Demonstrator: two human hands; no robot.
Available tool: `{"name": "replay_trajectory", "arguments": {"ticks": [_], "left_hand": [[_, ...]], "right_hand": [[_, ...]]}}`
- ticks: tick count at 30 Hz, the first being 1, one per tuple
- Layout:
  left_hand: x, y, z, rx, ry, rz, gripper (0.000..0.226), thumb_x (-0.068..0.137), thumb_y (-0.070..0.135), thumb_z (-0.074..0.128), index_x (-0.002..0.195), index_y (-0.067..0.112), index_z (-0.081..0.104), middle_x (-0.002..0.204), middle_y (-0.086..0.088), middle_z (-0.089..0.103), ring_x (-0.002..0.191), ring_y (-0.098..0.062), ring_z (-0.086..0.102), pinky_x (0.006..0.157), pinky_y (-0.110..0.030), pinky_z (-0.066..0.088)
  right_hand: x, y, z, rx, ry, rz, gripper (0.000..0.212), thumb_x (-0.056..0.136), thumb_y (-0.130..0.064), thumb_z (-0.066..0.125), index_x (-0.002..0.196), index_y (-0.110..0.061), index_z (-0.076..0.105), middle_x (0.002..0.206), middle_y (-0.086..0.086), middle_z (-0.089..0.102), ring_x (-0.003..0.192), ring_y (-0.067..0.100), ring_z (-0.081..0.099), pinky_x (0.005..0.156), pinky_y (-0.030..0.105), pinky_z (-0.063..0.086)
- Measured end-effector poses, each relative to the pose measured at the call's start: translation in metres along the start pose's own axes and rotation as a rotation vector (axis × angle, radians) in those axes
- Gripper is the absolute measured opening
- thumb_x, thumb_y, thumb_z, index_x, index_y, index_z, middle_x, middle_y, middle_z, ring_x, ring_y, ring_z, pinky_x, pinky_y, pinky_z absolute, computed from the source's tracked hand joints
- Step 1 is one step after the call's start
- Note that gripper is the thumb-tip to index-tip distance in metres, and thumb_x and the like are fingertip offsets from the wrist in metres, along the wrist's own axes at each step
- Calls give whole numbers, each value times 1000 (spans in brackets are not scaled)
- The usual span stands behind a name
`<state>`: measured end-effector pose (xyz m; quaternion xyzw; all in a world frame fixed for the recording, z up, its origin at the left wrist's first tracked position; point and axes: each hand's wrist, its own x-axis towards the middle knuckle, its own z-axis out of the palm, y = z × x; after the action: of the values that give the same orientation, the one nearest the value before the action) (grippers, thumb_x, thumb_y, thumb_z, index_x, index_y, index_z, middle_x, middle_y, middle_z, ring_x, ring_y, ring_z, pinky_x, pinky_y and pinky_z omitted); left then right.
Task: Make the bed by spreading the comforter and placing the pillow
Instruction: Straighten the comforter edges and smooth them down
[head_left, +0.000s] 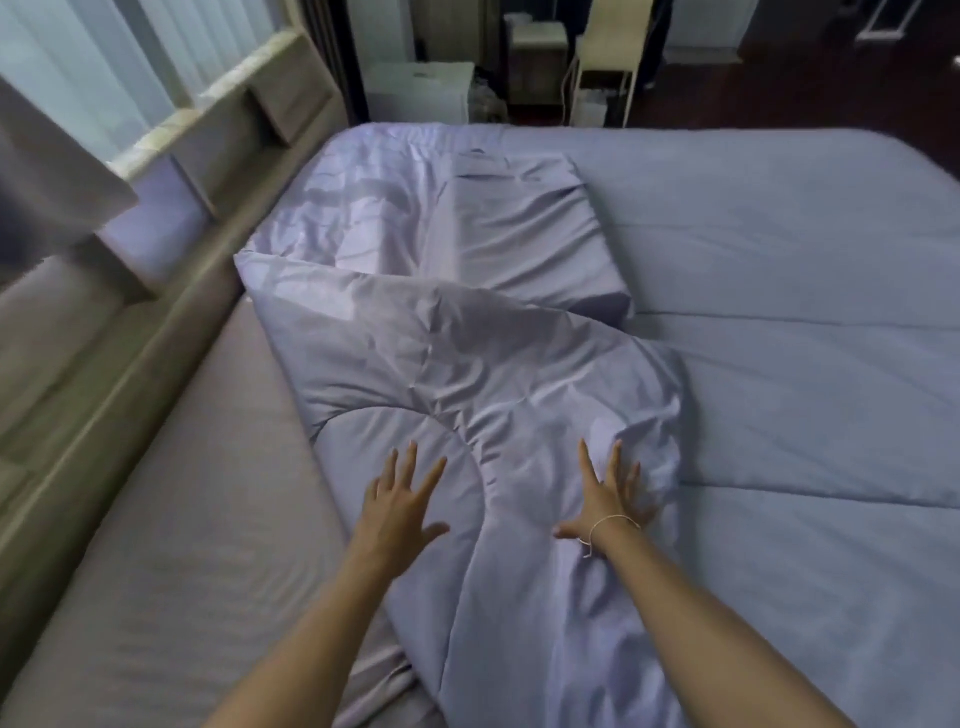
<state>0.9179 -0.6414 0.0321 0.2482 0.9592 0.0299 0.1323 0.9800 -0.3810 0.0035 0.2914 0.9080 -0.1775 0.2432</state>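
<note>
Bare grey mattress (171, 519) showed at nine o'clock because the lilac comforter (519, 374) lay folded back, its pillow-like lump (524, 234) at twelve, so you pressed your left hand (397, 512) and right hand (608, 501) flat, fingers splayed and gripping nothing, apparently to smooth it.

Head-high, angled down over bed (779, 249)

No text, label, brand, number or sign can be read anywhere in this view
</note>
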Motion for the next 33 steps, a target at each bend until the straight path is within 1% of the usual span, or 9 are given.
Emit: {"name": "replay_trajectory", "arguments": {"ticks": [2, 4, 11, 17, 23, 26, 29, 31, 33], "left_hand": [[36, 1, -1, 51, -13, 39, 91, 82, 53, 63, 151, 32, 8, 159, -12, -2, 145, -38, 7, 110, -53, 25], [77, 1, 1, 77, -1, 58, 93, 83, 58, 57, 150, 36, -3, 159, -6, -14, 146, -33, -4, 112, -57, 16], [193, 5, 43, 184, -60, 158, 130, 54, 80, 64, 140, 45, -27, 155, -3, -28, 143, -37, -19, 101, -76, 0], [218, -6, 73, 152, -150, 186, 129, 47, 86, 61, 139, 51, -23, 155, 2, -28, 143, -33, -19, 101, -78, 5], [227, -6, 86, 127, -98, 188, 124, 50, 84, 61, 145, 47, -9, 157, 0, -15, 144, -34, -12, 100, -77, 7], [226, -6, 89, 88, 27, 211, 112, 51, 79, 65, 145, 38, 20, 151, -7, 15, 140, -35, 11, 97, -76, 13], [212, -3, 87, 32, 167, 244, 80, 59, 69, 69, 125, 27, 51, 131, -9, 47, 120, -34, 42, 93, -68, 29], [193, 4, 75, 12, 181, 237, 54, 74, 54, 66, 117, 23, 56, 125, -6, 56, 114, -31, 49, 93, -60, 33], [162, 3, 62, 10, 131, 224, 37, 85, 42, 55, 117, 22, 54, 119, -5, 62, 113, -29, 51, 97, -55, 33]], "right_hand": [[15, 1, 16, -16, -9, 49, 143, 52, -57, 84, 138, -48, -30, 149, 1, -41, 142, 36, -24, 102, 76, 10], [31, 4, 31, 21, -22, 87, 149, 46, -62, 84, 136, -47, -34, 150, 1, -41, 142, 34, -25, 102, 77, 6], [70, 15, 52, 17, -92, 84, 151, 39, -66, 83, 138, -48, -30, 153, -5, -34, 142, 27, -28, 102, 77, 2], [81, 15, 64, 25, -64, 85, 151, 39, -66, 82, 136, -50, -32, 151, -7, -37, 142, 26, -29, 103, 76, 0], [91, 13, 63, 1, -71, 100, 152, 38, -63, 85, 136, -50, -31, 151, -7, -36, 141, 27, -30, 101, 78, -1], [95, 13, 64, -21, -67, 114, 151, 41, -63, 85, 138, -49, -29, 153, -7, -33, 142, 26, -28, 101, 77, -1], [90, 8, 60, -46, -30, 112, 144, 47, -61, 84, 142, -46, -23, 156, -6, -27, 145, 26, -21, 105, 73, 3], [81, 3, 54, -42, 47, 87, 133, 52, -55, 84, 147, -40, -7, 159, -3, -9, 147, 28, -4, 110, 63, 15], [64, -2, 47, -57, 158, -24, 108, 60, -44, 83, 146, -32, 18, 152, 3, 24, 138, 32, 29, 107, 49, 33]]}}
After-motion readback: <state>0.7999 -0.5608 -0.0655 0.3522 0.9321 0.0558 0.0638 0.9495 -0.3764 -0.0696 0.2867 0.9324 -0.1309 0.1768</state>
